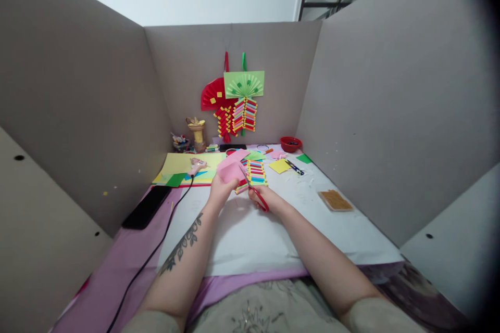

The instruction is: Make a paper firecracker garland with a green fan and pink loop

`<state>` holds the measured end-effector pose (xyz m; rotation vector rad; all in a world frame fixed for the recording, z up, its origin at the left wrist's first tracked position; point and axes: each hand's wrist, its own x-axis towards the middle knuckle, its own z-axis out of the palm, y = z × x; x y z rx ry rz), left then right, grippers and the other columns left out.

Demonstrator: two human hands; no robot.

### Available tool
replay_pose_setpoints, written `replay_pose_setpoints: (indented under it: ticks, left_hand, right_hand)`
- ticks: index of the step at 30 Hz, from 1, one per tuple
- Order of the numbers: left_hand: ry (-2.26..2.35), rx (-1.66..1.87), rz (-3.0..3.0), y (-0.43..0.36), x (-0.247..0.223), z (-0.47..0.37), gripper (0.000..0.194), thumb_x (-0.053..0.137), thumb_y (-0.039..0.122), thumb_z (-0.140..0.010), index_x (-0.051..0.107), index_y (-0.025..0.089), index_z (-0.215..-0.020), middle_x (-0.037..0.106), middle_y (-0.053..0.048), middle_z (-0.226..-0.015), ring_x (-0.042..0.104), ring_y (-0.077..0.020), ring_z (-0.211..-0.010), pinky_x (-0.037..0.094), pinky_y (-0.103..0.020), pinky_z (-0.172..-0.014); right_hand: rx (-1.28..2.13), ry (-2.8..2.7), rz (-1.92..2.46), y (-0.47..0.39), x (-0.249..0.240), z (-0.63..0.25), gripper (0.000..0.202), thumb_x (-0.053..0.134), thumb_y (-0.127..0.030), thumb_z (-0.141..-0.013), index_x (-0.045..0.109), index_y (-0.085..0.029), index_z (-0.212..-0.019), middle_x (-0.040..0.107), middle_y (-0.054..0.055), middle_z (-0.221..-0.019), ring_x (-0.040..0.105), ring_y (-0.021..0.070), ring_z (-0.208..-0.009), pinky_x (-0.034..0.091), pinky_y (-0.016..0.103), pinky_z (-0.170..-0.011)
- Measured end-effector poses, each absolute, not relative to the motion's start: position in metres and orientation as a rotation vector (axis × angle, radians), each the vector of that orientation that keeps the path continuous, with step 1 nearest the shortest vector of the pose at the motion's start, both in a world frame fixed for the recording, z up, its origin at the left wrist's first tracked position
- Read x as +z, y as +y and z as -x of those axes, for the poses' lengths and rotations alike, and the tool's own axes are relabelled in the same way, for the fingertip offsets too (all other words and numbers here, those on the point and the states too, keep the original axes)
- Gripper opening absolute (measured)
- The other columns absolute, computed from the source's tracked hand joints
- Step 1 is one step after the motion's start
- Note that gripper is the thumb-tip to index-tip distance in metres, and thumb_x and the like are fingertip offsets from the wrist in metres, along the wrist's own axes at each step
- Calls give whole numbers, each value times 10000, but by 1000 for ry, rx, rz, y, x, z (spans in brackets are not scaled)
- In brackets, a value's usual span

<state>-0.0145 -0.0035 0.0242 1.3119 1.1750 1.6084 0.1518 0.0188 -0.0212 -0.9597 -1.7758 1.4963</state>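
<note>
Pink paper (230,173) is pinched between the thumb and fingers of the left hand (223,191), above a white sheet (273,244), while the right hand (263,197) is closed around the red-handled scissors (256,194), their blades at the paper's right edge. Just beyond lie rows of coloured rolls (257,172), with a glue gun (196,167) to the left and a red bowl (291,144) near the back partition (179,73).

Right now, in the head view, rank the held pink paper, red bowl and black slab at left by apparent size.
1. Black slab
2. Held pink paper
3. Red bowl, farther back
</note>
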Motion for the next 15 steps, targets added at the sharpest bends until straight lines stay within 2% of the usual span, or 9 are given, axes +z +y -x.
replay_pose_setpoints:
  ticks: [9,15]
  left_hand:
    - [1204,1589,-1363,-2,22,16,309,634,159,-597,647,119,-903,618,2,-646,544,-121,-567,452,-218,-523]
    - [1211,1557,-1375,-7,27,12,278,630,154,-599,646,116,-874,600,12,-608,528,-116,-541,440,-211,-496]
  right_hand:
    - [1432,-1822,1009,13,-14,-153,311,509,-456,-775,517,-168,-660,359,-75,-430,325,66,-353,255,186,-348]
    - [1391,-1808,1027,14,-17,-152,368,485,-508,-801,591,-158,-836,347,-81,-470,286,60,-361,244,187,-357]
